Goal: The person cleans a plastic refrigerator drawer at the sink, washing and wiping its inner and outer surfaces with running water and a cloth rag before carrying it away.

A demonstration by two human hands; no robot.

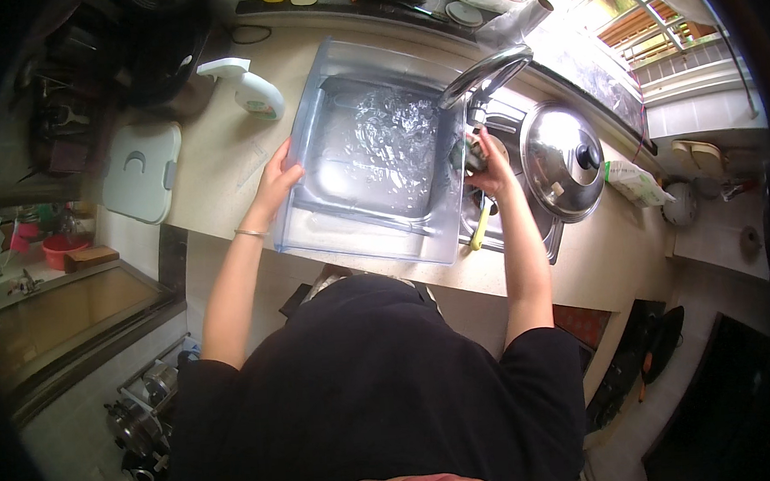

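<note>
A clear plastic drawer-like bin (365, 232) rests on the counter before me with rippling water (396, 135) in it. The chrome faucet (490, 71) arches over its right wall. My left hand (280, 180) grips the bin's left wall, the thumb over the edge. My right hand (491, 169) is just outside the right wall, over the sink side, fingers curled around a small dark, mottled item (474, 154). It may be a cloth or scrubber; the bin's wall partly covers it. Below that hand lies a yellow-green handle (482, 225) of some utensil.
A white spray bottle (258, 95) stands left of the bin, near a pale plastic panel with a handle (141, 175). To the right, a domed metal pot lid (560, 159) covers part of the steel sink (554, 248). A plastic packet (636, 181) lies beyond it.
</note>
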